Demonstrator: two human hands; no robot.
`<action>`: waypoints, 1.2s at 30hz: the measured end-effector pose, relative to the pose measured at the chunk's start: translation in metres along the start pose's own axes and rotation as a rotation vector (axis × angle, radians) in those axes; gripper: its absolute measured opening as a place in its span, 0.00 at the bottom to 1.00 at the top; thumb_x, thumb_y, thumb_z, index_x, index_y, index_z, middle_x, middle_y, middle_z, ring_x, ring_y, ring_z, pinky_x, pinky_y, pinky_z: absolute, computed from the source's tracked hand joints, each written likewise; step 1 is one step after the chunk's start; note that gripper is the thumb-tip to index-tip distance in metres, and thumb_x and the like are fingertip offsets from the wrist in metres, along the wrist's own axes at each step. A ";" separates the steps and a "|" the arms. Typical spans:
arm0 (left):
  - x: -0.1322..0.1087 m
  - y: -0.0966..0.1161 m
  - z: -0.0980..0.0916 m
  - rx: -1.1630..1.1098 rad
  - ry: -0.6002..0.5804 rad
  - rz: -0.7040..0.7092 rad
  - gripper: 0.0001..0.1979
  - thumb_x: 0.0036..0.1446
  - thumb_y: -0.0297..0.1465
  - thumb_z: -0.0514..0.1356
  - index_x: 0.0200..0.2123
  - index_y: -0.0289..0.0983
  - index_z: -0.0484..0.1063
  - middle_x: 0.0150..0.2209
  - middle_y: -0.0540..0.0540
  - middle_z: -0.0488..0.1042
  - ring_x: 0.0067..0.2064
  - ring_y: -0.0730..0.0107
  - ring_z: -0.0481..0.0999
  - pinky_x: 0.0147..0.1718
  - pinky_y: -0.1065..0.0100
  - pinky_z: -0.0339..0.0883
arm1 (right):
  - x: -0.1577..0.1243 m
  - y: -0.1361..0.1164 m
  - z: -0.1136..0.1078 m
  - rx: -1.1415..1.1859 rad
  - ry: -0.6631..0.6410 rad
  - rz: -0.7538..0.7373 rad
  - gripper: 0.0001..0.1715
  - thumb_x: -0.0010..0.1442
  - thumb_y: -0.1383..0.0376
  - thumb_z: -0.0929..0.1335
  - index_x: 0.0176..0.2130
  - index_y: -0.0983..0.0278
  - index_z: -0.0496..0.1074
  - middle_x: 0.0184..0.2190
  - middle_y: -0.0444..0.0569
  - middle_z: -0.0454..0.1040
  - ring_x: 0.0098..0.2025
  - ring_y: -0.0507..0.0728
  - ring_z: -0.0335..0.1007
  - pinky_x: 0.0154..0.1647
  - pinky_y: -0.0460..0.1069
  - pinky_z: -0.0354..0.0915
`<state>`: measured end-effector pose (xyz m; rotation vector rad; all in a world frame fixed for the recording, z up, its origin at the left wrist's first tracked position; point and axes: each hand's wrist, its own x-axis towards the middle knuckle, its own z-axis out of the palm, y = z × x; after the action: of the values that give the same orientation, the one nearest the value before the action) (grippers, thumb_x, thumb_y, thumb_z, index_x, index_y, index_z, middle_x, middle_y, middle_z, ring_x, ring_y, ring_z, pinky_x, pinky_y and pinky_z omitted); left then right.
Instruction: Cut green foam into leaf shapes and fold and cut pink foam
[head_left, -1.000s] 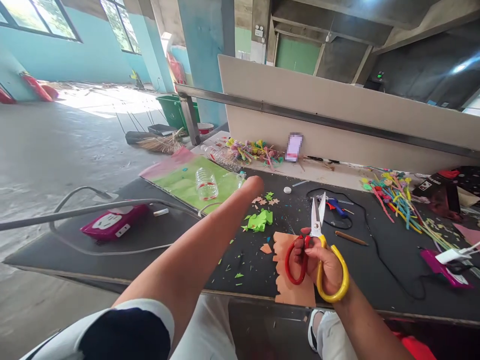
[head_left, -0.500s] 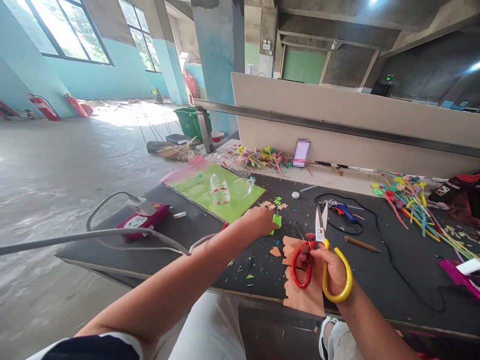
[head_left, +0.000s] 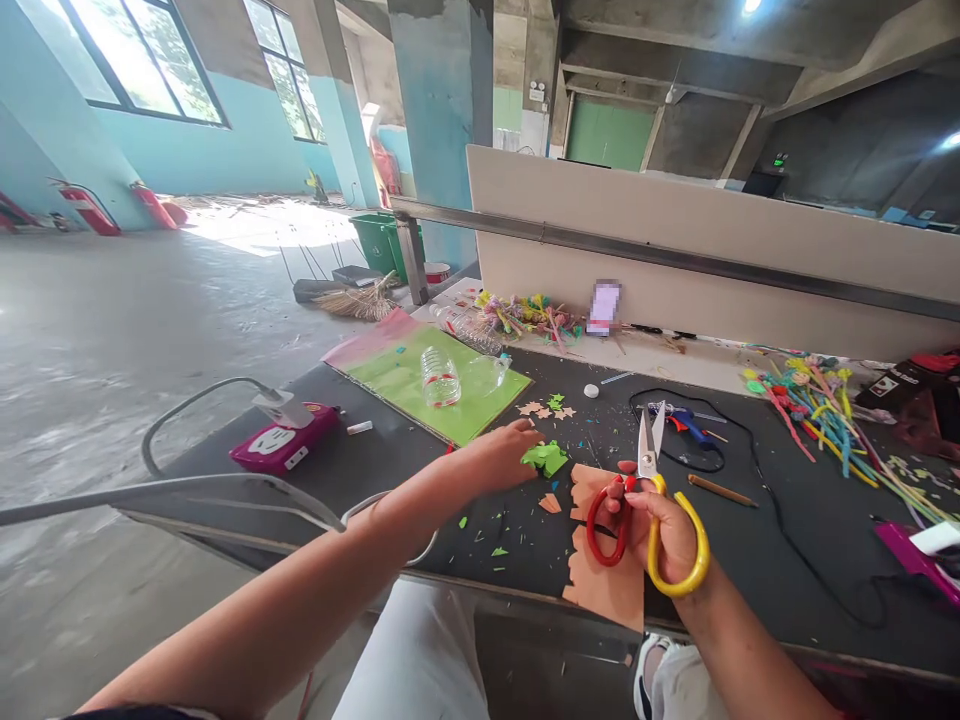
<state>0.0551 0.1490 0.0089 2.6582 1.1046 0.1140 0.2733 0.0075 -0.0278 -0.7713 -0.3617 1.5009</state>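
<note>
My right hand [head_left: 660,525] grips a pair of scissors [head_left: 649,450] with one red and one yellow handle; the blades point up and stand a little apart. Under that hand lies an orange paper sheet [head_left: 606,585] with notched edges. My left hand [head_left: 506,452] is just left of a pile of green paper scraps [head_left: 547,458], fingers stretched out and apparently holding nothing. Beyond it are orange paper stars [head_left: 534,409] and a few green stars [head_left: 555,402]. A small orange scrap [head_left: 550,503] lies between the pile and the orange sheet.
A green sheet [head_left: 472,425] bears a clear plastic bottle [head_left: 440,378]. A magenta power strip [head_left: 281,440] and its cable lie at left. Right of the scissors are a blue glue gun [head_left: 694,428] with a black cord, a pencil [head_left: 721,491] and colourful pipe-cleaner stems [head_left: 817,400].
My left hand has pulled back left from the green scraps, its fingers now extended, and the scraps lie in a fuller pile. The scissors have shifted slightly, still in my right hand.
</note>
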 end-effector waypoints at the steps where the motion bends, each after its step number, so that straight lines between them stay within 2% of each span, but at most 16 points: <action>1: -0.001 -0.007 -0.005 -0.018 0.027 0.010 0.26 0.52 0.32 0.59 0.56 0.42 0.67 0.57 0.42 0.67 0.53 0.59 0.71 0.51 0.66 0.64 | -0.002 -0.001 0.002 0.018 -0.014 0.013 0.23 0.44 0.75 0.73 0.41 0.58 0.71 0.30 0.42 0.75 0.31 0.52 0.73 0.39 0.49 0.70; 3: -0.002 -0.022 -0.016 -0.078 0.162 -0.001 0.24 0.54 0.34 0.57 0.55 0.40 0.68 0.57 0.41 0.67 0.53 0.58 0.71 0.53 0.64 0.62 | -0.006 -0.003 0.005 0.034 -0.048 0.024 0.21 0.46 0.74 0.72 0.41 0.57 0.71 0.31 0.42 0.74 0.31 0.52 0.71 0.37 0.49 0.69; 6: -0.005 -0.031 -0.030 -0.195 0.473 -0.136 0.20 0.54 0.34 0.57 0.50 0.39 0.72 0.55 0.41 0.69 0.51 0.57 0.71 0.52 0.61 0.63 | -0.011 -0.006 0.009 0.054 -0.112 -0.005 0.19 0.51 0.73 0.69 0.42 0.57 0.72 0.29 0.43 0.71 0.28 0.50 0.67 0.29 0.45 0.66; 9: -0.013 -0.013 -0.037 -0.535 0.770 -0.256 0.18 0.53 0.34 0.57 0.47 0.37 0.74 0.46 0.42 0.74 0.41 0.64 0.74 0.44 0.64 0.68 | -0.016 -0.007 0.011 0.112 -0.162 -0.005 0.18 0.54 0.72 0.67 0.44 0.58 0.72 0.27 0.43 0.67 0.25 0.49 0.61 0.24 0.43 0.62; 11: -0.022 0.007 -0.036 -0.903 0.846 -0.229 0.18 0.54 0.35 0.56 0.48 0.37 0.72 0.43 0.44 0.74 0.38 0.68 0.74 0.39 0.67 0.68 | -0.019 -0.008 0.012 0.119 -0.179 0.005 0.18 0.55 0.72 0.67 0.45 0.58 0.73 0.28 0.43 0.66 0.24 0.49 0.60 0.23 0.42 0.61; 13: -0.031 0.024 -0.033 -1.103 0.892 -0.202 0.18 0.53 0.33 0.57 0.48 0.36 0.71 0.43 0.45 0.73 0.38 0.70 0.73 0.37 0.70 0.67 | -0.022 -0.010 0.012 0.095 -0.182 -0.003 0.18 0.54 0.71 0.67 0.45 0.57 0.73 0.28 0.44 0.66 0.24 0.49 0.59 0.23 0.42 0.60; 15: -0.038 0.035 -0.027 -1.114 0.861 -0.213 0.17 0.53 0.32 0.57 0.46 0.36 0.72 0.41 0.46 0.73 0.35 0.72 0.71 0.33 0.72 0.65 | -0.026 -0.012 0.013 0.066 -0.174 -0.024 0.18 0.54 0.71 0.67 0.45 0.57 0.72 0.28 0.44 0.65 0.24 0.49 0.58 0.23 0.42 0.60; 19: -0.044 0.046 -0.007 -0.838 0.655 -0.168 0.10 0.52 0.28 0.57 0.37 0.37 0.76 0.35 0.46 0.75 0.33 0.69 0.71 0.33 0.70 0.64 | -0.030 -0.021 0.013 0.069 -0.166 -0.098 0.18 0.53 0.71 0.67 0.45 0.57 0.73 0.28 0.43 0.63 0.24 0.48 0.57 0.22 0.41 0.60; 21: -0.048 0.054 0.006 -0.676 0.506 -0.049 0.10 0.52 0.26 0.56 0.34 0.38 0.76 0.34 0.45 0.75 0.35 0.67 0.72 0.35 0.69 0.64 | -0.030 -0.028 0.011 0.109 -0.171 -0.146 0.18 0.54 0.72 0.66 0.44 0.57 0.73 0.28 0.43 0.63 0.25 0.48 0.58 0.23 0.41 0.61; 23: -0.054 0.066 0.019 -0.568 0.324 0.111 0.11 0.55 0.26 0.55 0.36 0.40 0.77 0.35 0.44 0.75 0.38 0.64 0.73 0.37 0.68 0.65 | -0.029 -0.034 0.008 0.140 -0.168 -0.195 0.19 0.55 0.73 0.65 0.44 0.56 0.73 0.29 0.43 0.62 0.25 0.48 0.59 0.23 0.41 0.62; 25: -0.063 0.080 0.031 -0.485 0.215 0.208 0.11 0.57 0.27 0.55 0.38 0.39 0.76 0.37 0.43 0.75 0.41 0.62 0.73 0.42 0.66 0.65 | -0.028 -0.039 0.005 0.146 -0.169 -0.236 0.20 0.55 0.74 0.64 0.45 0.57 0.73 0.29 0.44 0.62 0.26 0.49 0.59 0.23 0.41 0.62; 28: -0.076 0.099 0.044 -0.363 0.117 0.265 0.10 0.57 0.29 0.57 0.42 0.39 0.74 0.43 0.43 0.74 0.46 0.61 0.72 0.48 0.62 0.63 | -0.031 -0.043 0.000 0.127 -0.177 -0.261 0.21 0.55 0.75 0.63 0.45 0.57 0.72 0.29 0.45 0.63 0.26 0.49 0.59 0.23 0.41 0.61; 32: -0.085 0.112 0.054 -0.192 0.057 0.302 0.20 0.52 0.33 0.62 0.50 0.42 0.68 0.55 0.42 0.67 0.54 0.54 0.66 0.54 0.54 0.58 | -0.036 -0.043 -0.003 0.076 -0.189 -0.247 0.20 0.56 0.74 0.62 0.45 0.57 0.72 0.30 0.46 0.65 0.26 0.49 0.59 0.23 0.42 0.59; 36: -0.085 0.110 0.062 -0.150 0.042 0.347 0.15 0.59 0.33 0.56 0.50 0.41 0.66 0.52 0.43 0.69 0.56 0.56 0.64 0.55 0.56 0.55 | -0.039 -0.039 -0.002 -0.063 -0.187 -0.235 0.18 0.57 0.72 0.63 0.45 0.57 0.70 0.29 0.45 0.66 0.24 0.49 0.58 0.22 0.42 0.57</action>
<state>0.0813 0.0019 -0.0192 2.6920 0.6082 0.3063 0.3012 -0.0265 0.0058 -0.6158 -0.6210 1.3475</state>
